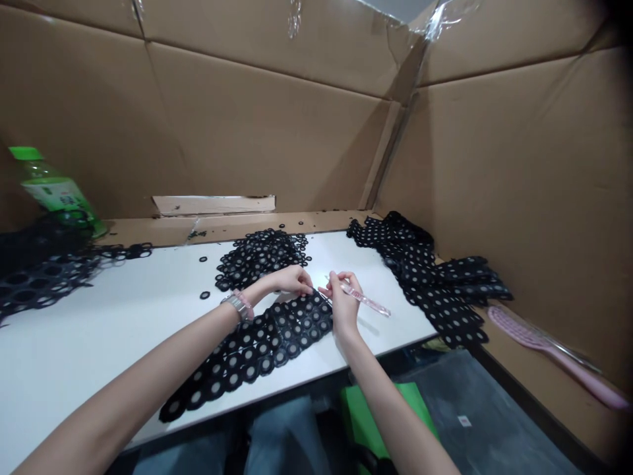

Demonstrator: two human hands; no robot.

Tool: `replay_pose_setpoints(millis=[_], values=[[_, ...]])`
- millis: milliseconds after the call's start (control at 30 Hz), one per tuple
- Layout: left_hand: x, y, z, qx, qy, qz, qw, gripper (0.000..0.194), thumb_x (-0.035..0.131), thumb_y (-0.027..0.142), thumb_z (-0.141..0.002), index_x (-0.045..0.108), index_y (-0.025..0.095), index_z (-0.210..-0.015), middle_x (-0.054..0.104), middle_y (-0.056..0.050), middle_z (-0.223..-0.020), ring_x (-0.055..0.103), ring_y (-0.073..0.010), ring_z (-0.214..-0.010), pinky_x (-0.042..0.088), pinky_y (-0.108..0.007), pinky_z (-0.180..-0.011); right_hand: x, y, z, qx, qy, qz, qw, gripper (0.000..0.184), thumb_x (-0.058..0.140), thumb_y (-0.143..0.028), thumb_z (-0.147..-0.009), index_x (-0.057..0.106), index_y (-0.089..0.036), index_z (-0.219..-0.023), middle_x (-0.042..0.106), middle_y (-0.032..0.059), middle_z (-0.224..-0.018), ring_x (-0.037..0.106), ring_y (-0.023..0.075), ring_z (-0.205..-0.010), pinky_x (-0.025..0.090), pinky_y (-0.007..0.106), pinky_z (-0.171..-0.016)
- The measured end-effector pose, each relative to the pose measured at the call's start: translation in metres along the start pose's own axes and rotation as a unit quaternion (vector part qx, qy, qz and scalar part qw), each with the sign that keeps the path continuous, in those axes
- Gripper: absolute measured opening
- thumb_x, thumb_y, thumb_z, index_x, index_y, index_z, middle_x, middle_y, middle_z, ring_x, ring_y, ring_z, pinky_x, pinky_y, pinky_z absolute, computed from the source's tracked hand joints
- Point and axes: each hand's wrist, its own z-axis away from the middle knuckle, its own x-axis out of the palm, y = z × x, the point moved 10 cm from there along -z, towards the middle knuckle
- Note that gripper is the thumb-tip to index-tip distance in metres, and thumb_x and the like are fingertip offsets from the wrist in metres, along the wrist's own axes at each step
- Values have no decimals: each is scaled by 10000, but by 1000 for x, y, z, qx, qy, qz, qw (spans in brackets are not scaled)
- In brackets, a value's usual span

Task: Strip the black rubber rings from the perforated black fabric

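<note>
A black strip of joined round pieces with pale centres (pixel 264 343) lies slantwise on the white table (pixel 123 303). At its far right corner my left hand (pixel 295 280) is closed, fingertips pinching the edge. My right hand (pixel 345 300) is closed around a slim, clear-pink, pen-like tool (pixel 370 304), beside the strip's right end. Its working tip is too small to make out. Just beyond my left hand rises a pile of loose black round pieces (pixel 260 254). Two single round pieces, one of them a black ring (pixel 204 295), lie left of the pile.
Black dotted fabric (pixel 415 270) is heaped at the right edge of the table. Black netting with round holes (pixel 44 277) lies at left by a green-capped bottle (pixel 59 191). Cardboard walls (pixel 257 125) enclose the table. A pink hairbrush (pixel 554 353) rests at right.
</note>
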Motion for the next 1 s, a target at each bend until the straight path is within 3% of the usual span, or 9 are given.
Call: replay_pose_setpoints(millis=[133,267,1000], values=[[0,-3,-8,-3,-14,27,1000,191,596,270,-651,653,109,-735,578,11,-520,520,-99,-501,384,-185,-495,0,20,-5,-6,-38,135,990,200,575,-280,-670,407,-207,-590,455,-82,-408,465,101,-401,378,215,-448],[-4,-1,-9,10,-6,39,999,150,618,241,-621,667,113,-683,556,30,-488,461,-78,-473,329,-176,-473,-3,24,-5,-26,-41,178,983,227,580,-194,-603,386,-206,-486,460,-67,-402,463,107,-417,334,214,-444],[-5,5,-3,46,18,165,985,56,617,146,-607,647,101,-617,592,21,-538,484,-72,-534,371,-172,-554,0,19,-1,-24,-48,173,983,218,561,-208,-648,384,-209,-521,484,-64,-424,513,122,-448,363,222,-488]])
